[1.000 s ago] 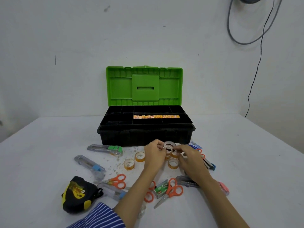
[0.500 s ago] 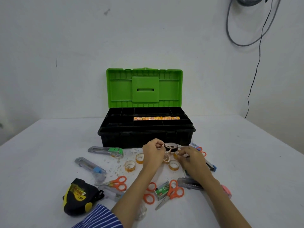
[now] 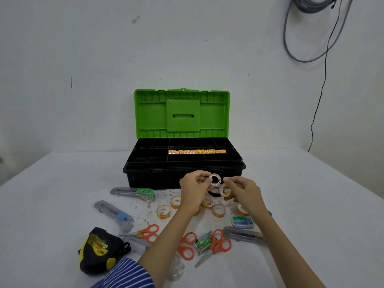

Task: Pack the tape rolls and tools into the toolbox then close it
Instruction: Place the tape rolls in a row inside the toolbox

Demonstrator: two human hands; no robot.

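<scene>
Your left hand (image 3: pixel 194 188) pinches a small clear tape roll (image 3: pixel 214 179) by its rim, your right hand (image 3: pixel 242 189) grips a second, both above the desk (image 3: pixel 62 183) before the open green-lidded black toolbox (image 3: pixel 184 163); either could slip into the clutter.

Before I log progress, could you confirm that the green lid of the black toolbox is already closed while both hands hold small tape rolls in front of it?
Not quite: the head view shows the green lid standing open above the black toolbox. The left hand and right hand do hold small tape rolls.
</scene>
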